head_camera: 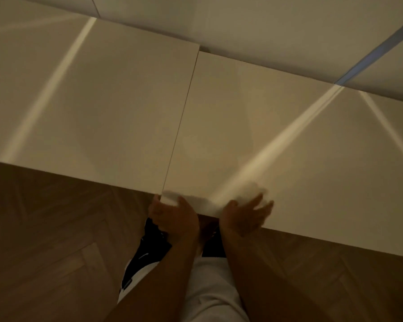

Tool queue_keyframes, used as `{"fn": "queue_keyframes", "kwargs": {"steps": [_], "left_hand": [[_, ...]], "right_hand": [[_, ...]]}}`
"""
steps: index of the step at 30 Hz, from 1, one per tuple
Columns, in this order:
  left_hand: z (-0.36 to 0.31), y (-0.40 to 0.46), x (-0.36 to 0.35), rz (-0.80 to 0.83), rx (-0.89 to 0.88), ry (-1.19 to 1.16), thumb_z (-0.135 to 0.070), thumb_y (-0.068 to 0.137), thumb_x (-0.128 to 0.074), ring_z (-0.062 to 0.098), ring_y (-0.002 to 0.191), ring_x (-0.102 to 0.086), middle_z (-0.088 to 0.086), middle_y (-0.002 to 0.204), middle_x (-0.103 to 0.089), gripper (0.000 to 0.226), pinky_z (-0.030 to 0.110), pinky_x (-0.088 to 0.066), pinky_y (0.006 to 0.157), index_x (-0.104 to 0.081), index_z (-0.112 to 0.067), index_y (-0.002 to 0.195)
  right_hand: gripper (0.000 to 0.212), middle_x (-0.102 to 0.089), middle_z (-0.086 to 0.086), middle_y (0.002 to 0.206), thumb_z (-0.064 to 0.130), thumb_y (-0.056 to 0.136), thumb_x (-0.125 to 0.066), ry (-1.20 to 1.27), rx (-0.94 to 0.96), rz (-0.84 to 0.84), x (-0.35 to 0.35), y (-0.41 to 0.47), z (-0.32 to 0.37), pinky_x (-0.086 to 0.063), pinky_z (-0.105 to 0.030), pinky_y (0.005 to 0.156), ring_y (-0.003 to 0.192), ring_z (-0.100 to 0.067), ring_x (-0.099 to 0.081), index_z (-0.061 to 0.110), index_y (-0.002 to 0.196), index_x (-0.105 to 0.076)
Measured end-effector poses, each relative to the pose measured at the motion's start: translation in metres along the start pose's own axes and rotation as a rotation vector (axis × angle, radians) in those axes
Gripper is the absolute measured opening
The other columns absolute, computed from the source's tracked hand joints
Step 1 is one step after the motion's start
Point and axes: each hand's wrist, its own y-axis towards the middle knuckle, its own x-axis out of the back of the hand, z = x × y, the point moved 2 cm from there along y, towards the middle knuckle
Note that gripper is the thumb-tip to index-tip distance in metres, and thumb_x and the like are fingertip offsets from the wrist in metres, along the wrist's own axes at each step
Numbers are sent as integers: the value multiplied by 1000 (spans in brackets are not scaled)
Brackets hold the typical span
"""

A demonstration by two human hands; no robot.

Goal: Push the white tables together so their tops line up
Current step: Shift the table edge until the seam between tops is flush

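Seen from above, two white tables stand side by side against a pale wall [265, 31], with only a thin dark seam between them. The left table [91, 108] sits a little farther from the viewer than the right table [277, 140] — its far edge reaches closer to the wall, and its near edge stops short of the right table's near edge, so the tops are slightly out of line. Streaks of light cross both glossy tops.

At the near left corner of the right table, a person's two bare hands meet the edge. The left hand [172, 217] is wrapped around that corner, thumb on the top and fingers curled at the side by the seam, gripping it. The right hand [247, 217] lies just beside it along the near edge, fingers spread and laid over the top; it is blurred, so whether the fingers merely press or grasp the edge cannot be told.

Below the hands are bare forearms, light trousers [209, 287] and a black shoe [147, 252] with white markings, all above a brown wooden floor [44, 240] laid in a herringbone pattern.
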Motion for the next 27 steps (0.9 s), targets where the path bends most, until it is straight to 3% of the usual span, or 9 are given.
{"fn": "queue_keyframes", "kwargs": {"steps": [3, 6, 8, 10, 14, 17, 21, 23, 27], "left_hand": [[10, 2, 9, 130, -224, 142, -25, 83, -62, 35, 116, -47, 9, 132, -48, 42, 57, -47, 92, -45, -31, 121], [12, 13, 13, 199, -707, 338, -18, 79, -62, 31, 107, -50, 5, 121, -50, 37, 51, -51, 83, -52, -23, 114], [11, 23, 11, 292, -957, 377, -20, 75, -63, 30, 111, -51, 4, 123, -50, 43, 49, -49, 89, -56, -18, 117], [3, 27, 3, 441, -1206, 436, -38, 80, -58, 34, 123, -50, 6, 135, -46, 53, 48, -41, 101, -52, -20, 129], [-13, 23, -23, 666, -1620, 510, -74, 90, -44, 34, 153, -10, 8, 166, -17, 80, 55, -10, 122, -36, -26, 153], [-7, 20, -40, 683, -1687, 618, -79, 88, -40, 36, 153, 2, 4, 168, -6, 88, 66, -8, 117, -28, -25, 156], [-10, 0, -54, 687, -1503, 689, -81, 75, -46, 42, 150, -13, 9, 162, -26, 98, 75, -15, 109, -25, -27, 154], [-15, -13, -58, 635, -1456, 705, -81, 69, -48, 43, 145, -24, 11, 156, -32, 104, 76, -14, 108, -25, -25, 154], [-16, -25, -65, 591, -1646, 605, -80, 70, -51, 40, 135, -39, 14, 146, -42, 93, 65, -25, 109, -44, -25, 144]], "right_hand": [[62, -24, -20, 158, 18, 87, -62, 32, 303, 151, -1, -7, 13, -31, -53, 112, 146, -38, -23, 15, 146, -41], [48, -34, -15, 155, 24, 93, -53, 4, 620, 253, -9, -1, 11, -32, -47, 112, 145, -34, -27, 17, 140, -50], [46, -40, -14, 153, 29, 95, -48, -55, 789, 258, -15, 10, 3, -34, -47, 112, 144, -33, -31, 18, 139, -53], [47, -43, -12, 151, 30, 95, -49, -90, 906, 218, -20, 23, -4, -37, -47, 109, 143, -31, -35, 18, 140, -53], [51, -43, -12, 152, 31, 95, -46, -167, 1083, 162, -29, 37, -17, -35, -45, 108, 144, -30, -34, 16, 144, -49], [52, -42, -9, 153, 30, 95, -41, -142, 1058, 150, -30, 37, -21, -30, -43, 113, 146, -25, -31, 14, 144, -48], [51, -47, -7, 149, 26, 93, -42, -13, 1012, 141, -31, 39, -23, -31, -43, 114, 145, -21, -33, 9, 140, -52], [52, -46, -6, 149, 29, 95, -40, 31, 1016, 186, -27, 42, -25, -30, -42, 115, 145, -20, -32, 8, 141, -51], [48, -51, -11, 146, 33, 97, -46, -52, 1130, 131, 0, 74, -48, -36, -45, 112, 141, -24, -40, 9, 137, -55]]}}
